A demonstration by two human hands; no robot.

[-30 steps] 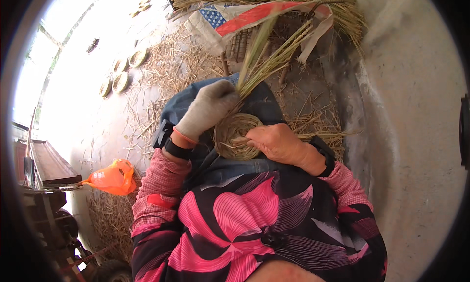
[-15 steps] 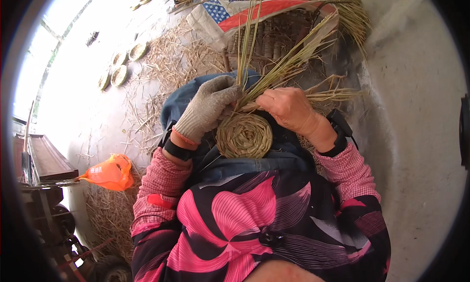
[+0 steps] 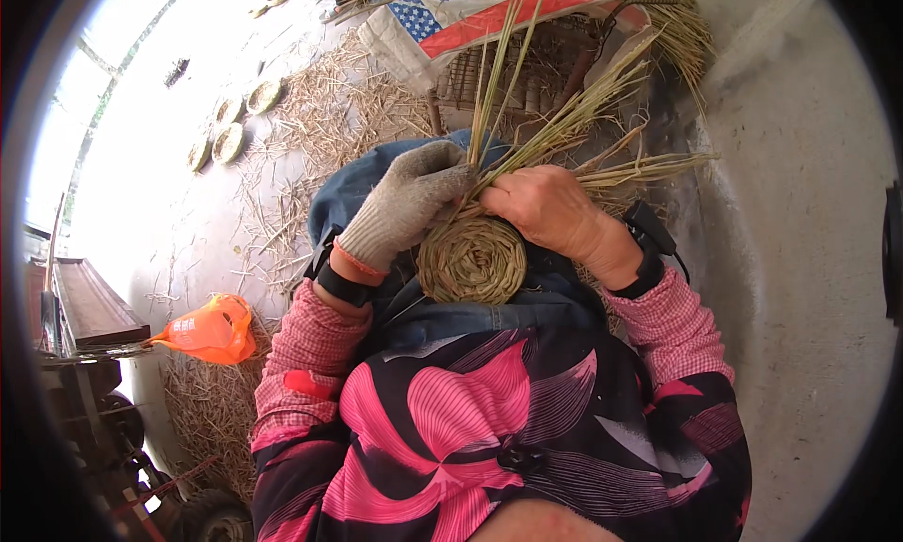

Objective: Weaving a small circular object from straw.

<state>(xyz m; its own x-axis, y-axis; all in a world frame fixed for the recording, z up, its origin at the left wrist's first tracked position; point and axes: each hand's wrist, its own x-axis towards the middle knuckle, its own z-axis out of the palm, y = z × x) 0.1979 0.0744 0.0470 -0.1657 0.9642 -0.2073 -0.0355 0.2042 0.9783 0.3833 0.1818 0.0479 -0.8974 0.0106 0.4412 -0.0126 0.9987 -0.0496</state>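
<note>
On my lap rests a round coil of braided straw (image 3: 472, 262), wound in a spiral and tied to the braid above it. My left hand (image 3: 414, 199), in a grey knitted glove, pinches straw strands (image 3: 491, 91) at the coil's upper edge. Bare and closed, my right hand (image 3: 546, 211) grips the braid just to the right of it. Several loose straw ends fan out upward and to the right from between the two hands. The fingertips of both hands are partly hidden by the straw.
Ahead stands a low woven bamboo seat (image 3: 513, 77) with a red, white and blue sack (image 3: 423, 34) over it. A straw bundle (image 3: 677, 34) lies beyond. Several round straw pieces (image 3: 229, 142) and an orange plastic bag (image 3: 212, 330) are at left. A concrete wall (image 3: 809, 260) borders the right.
My right hand has shifted slightly left, closer to my gloved left hand. The upright strands now lean more to the right. The coil stays on my lap.
</note>
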